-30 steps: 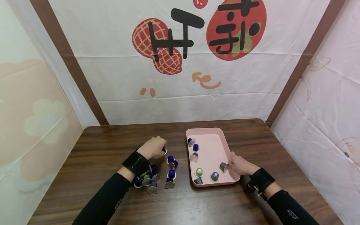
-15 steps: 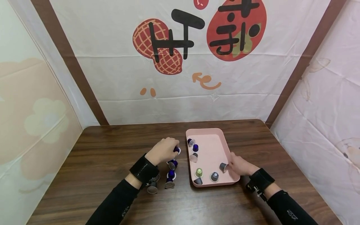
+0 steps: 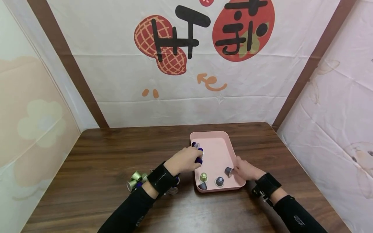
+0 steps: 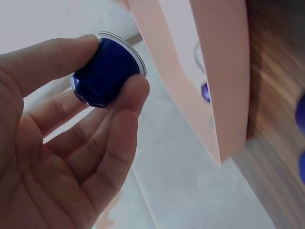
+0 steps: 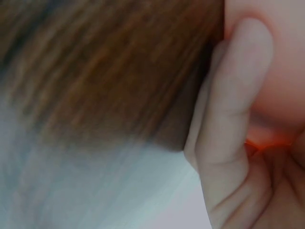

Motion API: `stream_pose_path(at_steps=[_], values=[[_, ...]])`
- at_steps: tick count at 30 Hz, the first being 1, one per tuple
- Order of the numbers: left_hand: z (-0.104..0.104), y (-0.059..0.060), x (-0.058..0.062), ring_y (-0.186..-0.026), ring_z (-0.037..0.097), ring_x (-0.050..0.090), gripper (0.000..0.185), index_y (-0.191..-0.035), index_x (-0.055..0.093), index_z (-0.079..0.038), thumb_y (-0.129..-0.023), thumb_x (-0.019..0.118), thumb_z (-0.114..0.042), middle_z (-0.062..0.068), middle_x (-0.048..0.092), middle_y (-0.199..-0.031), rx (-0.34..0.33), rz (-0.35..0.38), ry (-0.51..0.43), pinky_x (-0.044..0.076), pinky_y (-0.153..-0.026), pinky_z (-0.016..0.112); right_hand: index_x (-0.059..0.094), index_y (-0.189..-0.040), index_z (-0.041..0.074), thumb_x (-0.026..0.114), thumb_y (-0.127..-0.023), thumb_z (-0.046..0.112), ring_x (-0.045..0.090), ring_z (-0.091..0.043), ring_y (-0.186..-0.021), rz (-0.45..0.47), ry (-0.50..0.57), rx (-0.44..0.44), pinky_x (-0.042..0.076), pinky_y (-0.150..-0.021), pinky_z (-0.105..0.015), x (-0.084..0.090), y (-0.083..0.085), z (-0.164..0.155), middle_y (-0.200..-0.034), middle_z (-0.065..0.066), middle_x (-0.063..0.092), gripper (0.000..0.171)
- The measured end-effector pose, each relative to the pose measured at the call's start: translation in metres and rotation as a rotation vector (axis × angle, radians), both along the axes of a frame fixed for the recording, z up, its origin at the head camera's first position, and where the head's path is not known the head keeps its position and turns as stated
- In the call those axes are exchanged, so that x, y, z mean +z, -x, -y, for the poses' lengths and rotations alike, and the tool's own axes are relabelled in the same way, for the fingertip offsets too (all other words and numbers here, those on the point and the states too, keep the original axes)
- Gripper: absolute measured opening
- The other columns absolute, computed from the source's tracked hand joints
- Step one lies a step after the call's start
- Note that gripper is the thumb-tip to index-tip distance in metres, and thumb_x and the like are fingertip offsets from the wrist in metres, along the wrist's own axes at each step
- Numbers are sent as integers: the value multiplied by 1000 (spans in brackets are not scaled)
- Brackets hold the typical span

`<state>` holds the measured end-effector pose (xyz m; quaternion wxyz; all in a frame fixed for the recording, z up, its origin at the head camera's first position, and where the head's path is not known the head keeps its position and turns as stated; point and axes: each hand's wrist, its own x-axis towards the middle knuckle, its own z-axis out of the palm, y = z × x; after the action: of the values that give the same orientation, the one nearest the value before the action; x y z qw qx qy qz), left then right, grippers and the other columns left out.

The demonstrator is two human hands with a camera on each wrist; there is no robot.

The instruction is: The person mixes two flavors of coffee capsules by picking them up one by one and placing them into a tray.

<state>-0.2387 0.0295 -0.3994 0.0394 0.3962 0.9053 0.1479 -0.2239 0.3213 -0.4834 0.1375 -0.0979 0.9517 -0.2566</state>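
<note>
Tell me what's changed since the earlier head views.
The left hand has moved right, from over the table to the left side of the tray, carrying a pinched blue capsule. That uncovered green capsules on the table. The right hand stays on the tray's right edge, and the tray hasn't visibly moved.

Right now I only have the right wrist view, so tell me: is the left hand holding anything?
Observer: Yes, the left hand pinches a blue capsule between thumb and fingers; the left wrist view shows it clearly.

Operator: Is anything lying in the pink tray near the right hand?

Observer: A dark grey capsule lies on its side there, just left of the right hand in the head view.

Operator: Any green in the pink tray?

Observer: One green capsule shows in the head view, toward the near left corner.
</note>
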Motion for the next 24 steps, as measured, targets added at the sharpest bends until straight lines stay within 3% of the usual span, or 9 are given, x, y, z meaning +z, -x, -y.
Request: stream_pose_path(at_steps=[8,18,24], values=[[-25,1,-5,-70,8,50,9,-89,64,-13,-85,70,-19,-5,54,-77,-61,-14,68,42,-61,21,39,-106,-4,48,-96,7,49,-17,-65,-19,-11,-4,40,-58,-32,-2,3,1,-71,-6,45,18],[-45,-1,-17,-67,8,47,10,-84,62,-14,-85,71,-18,-5,49,-73,-54,17,120,39,-57,20,39,-116,-9,48,-96,6,51,-18,-74,0,-38,-10,42,-65,-33,-1,3,0,-83,-9,50,26],[-48,1,-18,-74,9,51,17,-100,68,-10,-87,68,-21,0,60,-89,-68,5,122,43,-65,22,39,-114,-8,47,-96,5,51,-18,-73,-18,-43,-8,43,-64,-33,-2,4,0,-81,-8,50,24]])
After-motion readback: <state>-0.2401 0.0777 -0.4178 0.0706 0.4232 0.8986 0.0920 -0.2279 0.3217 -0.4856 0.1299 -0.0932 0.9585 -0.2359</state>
